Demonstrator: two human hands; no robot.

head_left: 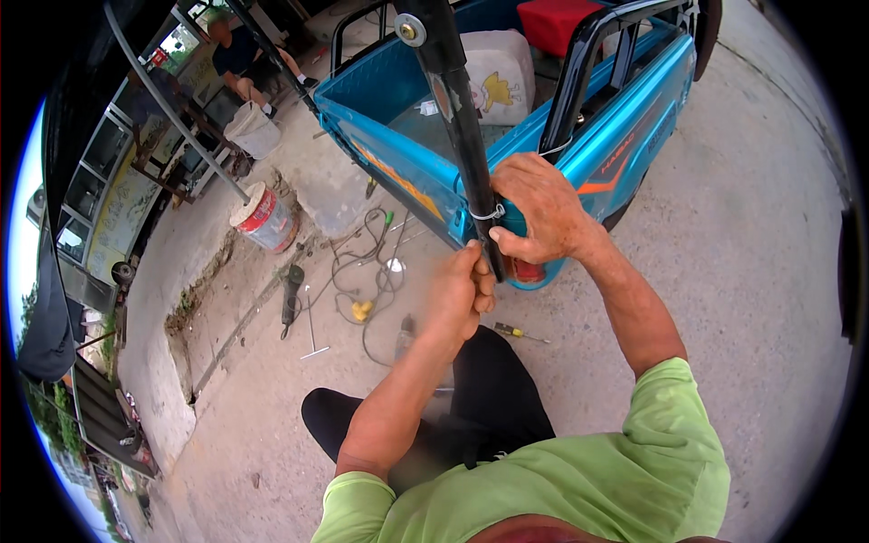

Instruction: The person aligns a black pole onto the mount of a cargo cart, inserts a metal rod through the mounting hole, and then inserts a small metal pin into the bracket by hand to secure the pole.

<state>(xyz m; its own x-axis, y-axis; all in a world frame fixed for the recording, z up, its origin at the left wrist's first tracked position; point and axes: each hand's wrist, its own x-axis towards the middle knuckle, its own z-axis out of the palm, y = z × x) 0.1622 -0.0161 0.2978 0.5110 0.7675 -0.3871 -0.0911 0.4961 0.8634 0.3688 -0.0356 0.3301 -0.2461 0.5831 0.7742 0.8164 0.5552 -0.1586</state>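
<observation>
A black metal post [463,136] stands at the rear corner of a blue cargo bed [389,163], with a loop of wire [489,214] tied round it low down. My right hand [543,210] is closed against the post's right side at that corner, fingers above and thumb below the wire loop. Just under it, my left hand [463,294] has its fingers curled together beside the post's lower end. Whatever the left fingers pinch, if anything, is hidden. A second wire [554,149] circles the black side rail [579,86].
A screwdriver [520,333] lies on the concrete by my knee. Leftward are an angle grinder [291,294], a tangled cable [348,262], a T-handled rod [312,335] and a paint bucket [264,217] with a pole in it. Another person [240,59] sits at the far left.
</observation>
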